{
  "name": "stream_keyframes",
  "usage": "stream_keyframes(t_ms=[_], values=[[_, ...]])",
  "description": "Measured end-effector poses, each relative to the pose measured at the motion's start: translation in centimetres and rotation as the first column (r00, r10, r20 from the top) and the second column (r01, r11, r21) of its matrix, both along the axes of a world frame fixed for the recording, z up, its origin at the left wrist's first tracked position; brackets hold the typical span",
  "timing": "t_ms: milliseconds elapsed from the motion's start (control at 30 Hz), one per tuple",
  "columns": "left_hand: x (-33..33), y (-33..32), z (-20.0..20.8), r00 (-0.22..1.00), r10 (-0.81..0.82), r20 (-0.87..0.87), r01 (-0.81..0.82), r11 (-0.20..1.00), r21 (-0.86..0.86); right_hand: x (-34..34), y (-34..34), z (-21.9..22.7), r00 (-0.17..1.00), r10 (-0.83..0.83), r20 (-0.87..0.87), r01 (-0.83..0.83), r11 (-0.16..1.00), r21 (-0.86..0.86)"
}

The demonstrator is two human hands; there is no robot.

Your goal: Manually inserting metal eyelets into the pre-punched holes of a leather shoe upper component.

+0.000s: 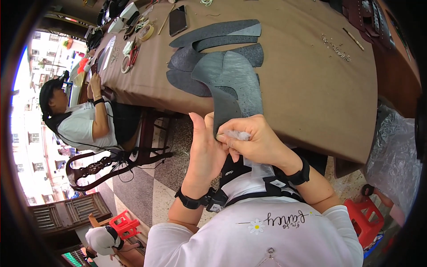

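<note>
A curved grey leather-like piece [227,104], with small holes along its edge, hangs over the table's near edge toward me. Its narrow lower end lies across the fingers of my left hand [205,149], whose thumb stands stretched out away from it. Those fingers are partly hidden behind the piece. My right hand [262,140] is closed on crumpled clear plastic film [238,134], its fingertips right at the end of the piece. More film hangs below that hand. Several similar grey pieces [189,58] lie overlapping on the table; the top one has a shiny, wrinkled surface.
A brown cloth covers the table [307,98]. On it lie a phone [178,21], a tape roll [146,32], scissors [126,64] and scattered small metal bits [336,47]. A person [86,113] works at the left. Red stools [362,218] and a carved chair [111,167] stand nearby.
</note>
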State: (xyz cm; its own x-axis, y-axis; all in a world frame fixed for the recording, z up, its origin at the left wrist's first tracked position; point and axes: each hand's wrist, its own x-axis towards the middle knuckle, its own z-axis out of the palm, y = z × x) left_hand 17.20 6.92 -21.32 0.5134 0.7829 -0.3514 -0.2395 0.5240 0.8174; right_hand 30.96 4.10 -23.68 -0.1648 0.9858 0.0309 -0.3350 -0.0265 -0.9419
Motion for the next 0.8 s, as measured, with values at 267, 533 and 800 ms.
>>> stream_keyframes(t_ms=[267,533,800], values=[[0.9,-0.2,0.5,0.997,0.077,-0.019,-0.077,0.997,-0.018,0.8,0.6,-0.2,0.95,-0.084,0.3,0.006,0.968,0.252],[1.0,0.5,-0.4,0.995,0.069,-0.073,-0.063,0.995,0.079,0.3,1.2,-0.4,0.883,-0.25,0.398,0.054,0.895,0.442],[0.9,0.6,-0.1,0.998,0.054,0.032,-0.052,0.997,-0.053,0.6,0.9,-0.7,0.998,0.017,0.053,-0.017,1.0,0.005]])
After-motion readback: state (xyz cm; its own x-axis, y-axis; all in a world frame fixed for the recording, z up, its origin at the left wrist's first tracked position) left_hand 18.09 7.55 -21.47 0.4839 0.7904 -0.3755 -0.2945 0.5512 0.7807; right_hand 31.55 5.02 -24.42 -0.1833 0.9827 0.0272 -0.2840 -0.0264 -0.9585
